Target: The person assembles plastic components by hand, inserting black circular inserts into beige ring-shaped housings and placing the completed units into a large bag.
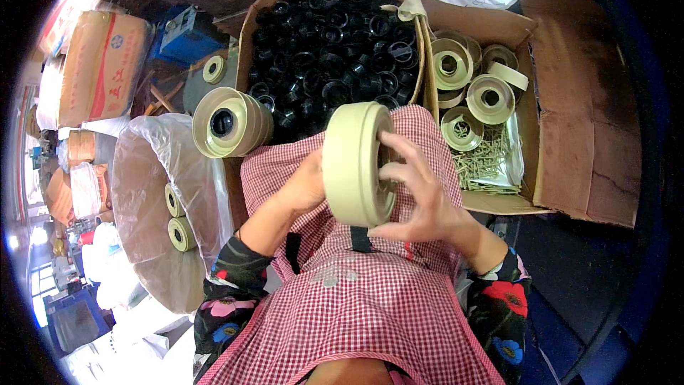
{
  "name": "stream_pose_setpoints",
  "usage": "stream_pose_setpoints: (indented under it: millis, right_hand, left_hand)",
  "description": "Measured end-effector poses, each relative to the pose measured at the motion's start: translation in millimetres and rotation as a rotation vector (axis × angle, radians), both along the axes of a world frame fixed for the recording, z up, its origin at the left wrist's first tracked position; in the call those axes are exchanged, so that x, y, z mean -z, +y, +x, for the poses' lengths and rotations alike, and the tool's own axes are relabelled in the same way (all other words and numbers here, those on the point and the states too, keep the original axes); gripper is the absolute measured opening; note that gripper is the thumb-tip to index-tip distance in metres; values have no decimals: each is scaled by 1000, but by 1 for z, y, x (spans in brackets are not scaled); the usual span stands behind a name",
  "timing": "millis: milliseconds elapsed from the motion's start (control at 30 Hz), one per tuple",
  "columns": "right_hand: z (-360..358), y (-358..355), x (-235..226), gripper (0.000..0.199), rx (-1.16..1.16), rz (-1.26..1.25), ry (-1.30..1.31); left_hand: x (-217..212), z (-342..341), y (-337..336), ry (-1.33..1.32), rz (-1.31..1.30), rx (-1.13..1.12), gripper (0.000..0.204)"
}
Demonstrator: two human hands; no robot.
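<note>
Above my lap a cream-coloured round plastic housing [347, 164], wide and stepped like a shallow cup, is held on its edge. My left hand [305, 184] grips it from the left, with its fingertips hidden behind the wall. My right hand [426, 196] is at the open right side: its curved fingers reach over the rim into the hollow, and the thumb lies by the lower edge. Whether anything small sits inside under those fingertips is hidden. Beyond my left hand lies a stack of similar cream housings [235, 125], the front one showing a black insert [222, 122].
Ahead stands a carton [244, 36] full of black plastic rings [331, 43]. To its right, an open carton [491, 207] holds cream housings [491, 98] and thin pale pieces [481, 167]. A plastic-lined bin [142, 178] at left contains cream parts [181, 234].
</note>
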State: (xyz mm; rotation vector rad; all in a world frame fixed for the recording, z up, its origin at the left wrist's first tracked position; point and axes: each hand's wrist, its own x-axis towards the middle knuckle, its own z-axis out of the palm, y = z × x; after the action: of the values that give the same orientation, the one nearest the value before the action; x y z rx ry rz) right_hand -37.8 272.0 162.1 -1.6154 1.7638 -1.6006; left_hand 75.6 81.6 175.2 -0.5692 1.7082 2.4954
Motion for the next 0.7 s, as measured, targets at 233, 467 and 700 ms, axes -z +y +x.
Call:
stream_pose_setpoints:
  millis: [233, 467, 700]
  right_hand:
    - [-6, 10, -3, 99, -62, 46, 105]
    - [-7, 5, 33, 75, -308, 232, -1453]
    - [20, 2, 59, 56, -184, 202, -1258]
  left_hand:
    - [-1, -3, 4, -253, 374, 104, 57]
    - [3, -8, 5, -82, -422, 351, 66]
    - [8, -5, 4, -125, -367, 313, 61]
